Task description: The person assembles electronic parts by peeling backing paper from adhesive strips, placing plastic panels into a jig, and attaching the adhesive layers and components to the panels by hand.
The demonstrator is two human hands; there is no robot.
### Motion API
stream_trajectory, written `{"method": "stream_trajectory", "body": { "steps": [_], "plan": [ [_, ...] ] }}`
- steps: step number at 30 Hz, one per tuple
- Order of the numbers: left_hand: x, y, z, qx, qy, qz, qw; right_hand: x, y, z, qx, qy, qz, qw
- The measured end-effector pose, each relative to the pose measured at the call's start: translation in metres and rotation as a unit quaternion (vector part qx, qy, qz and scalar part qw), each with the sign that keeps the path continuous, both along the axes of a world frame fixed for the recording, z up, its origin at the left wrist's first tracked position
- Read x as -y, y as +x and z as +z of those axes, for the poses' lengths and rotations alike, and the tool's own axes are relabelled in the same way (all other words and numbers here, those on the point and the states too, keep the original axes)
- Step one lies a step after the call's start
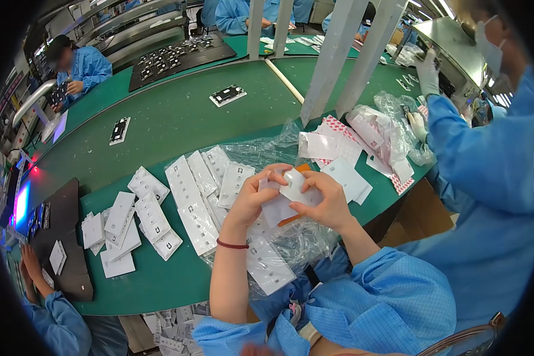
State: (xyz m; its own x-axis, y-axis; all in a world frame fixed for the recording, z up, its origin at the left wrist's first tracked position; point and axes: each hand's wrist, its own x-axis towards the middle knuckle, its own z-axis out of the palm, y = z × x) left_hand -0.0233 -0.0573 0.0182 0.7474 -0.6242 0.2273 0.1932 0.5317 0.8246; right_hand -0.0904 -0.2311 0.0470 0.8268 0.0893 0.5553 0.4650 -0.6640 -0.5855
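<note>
Near the middle of the view, my left hand [256, 196] and my right hand [326, 202] hold a small white piece [293, 185] between them, fingers pinched on its edges. Under it is a white sheet [276, 209], partly hidden by the hands. An orange item [291, 220] shows behind and below the sheet. Clear plastic film [305, 240] spreads beneath my hands. Left of them lie long white cards [190, 204] with dark printed marks, and one such card [269, 264] rests below my left wrist.
Stacks of white cards [153, 216] cover the green table [178, 124] at left. Black parts [228, 94] sit farther back. Crumpled plastic and red-patterned sheets [344, 133] lie at right, by metal posts [332, 59]. A gloved co-worker [486, 160] stands at right; another person's hands [32, 267] are at left.
</note>
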Motion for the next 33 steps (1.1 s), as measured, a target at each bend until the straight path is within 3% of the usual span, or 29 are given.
{"method": "stream_trajectory", "body": {
  "steps": [9,18,24,27,33],
  "plan": [
    [0.001,0.000,-0.007,-0.026,0.079,0.065,0.994,-0.001,0.000,0.003,0.061,-0.063,-0.054,0.995],
    [0.001,0.000,-0.007,0.002,0.090,0.049,0.995,0.000,0.000,-0.003,-0.050,0.052,0.001,0.997],
    [0.002,-0.003,-0.003,0.010,0.086,0.037,0.996,-0.001,0.001,-0.011,-0.170,0.333,0.108,0.921],
    [0.002,-0.007,0.006,-0.017,0.076,0.031,0.996,0.001,0.005,-0.010,-0.158,0.438,0.155,0.871],
    [0.003,-0.003,-0.008,-0.015,0.103,0.028,0.994,0.007,0.014,-0.001,-0.183,0.558,0.089,0.804]
  ]
}}
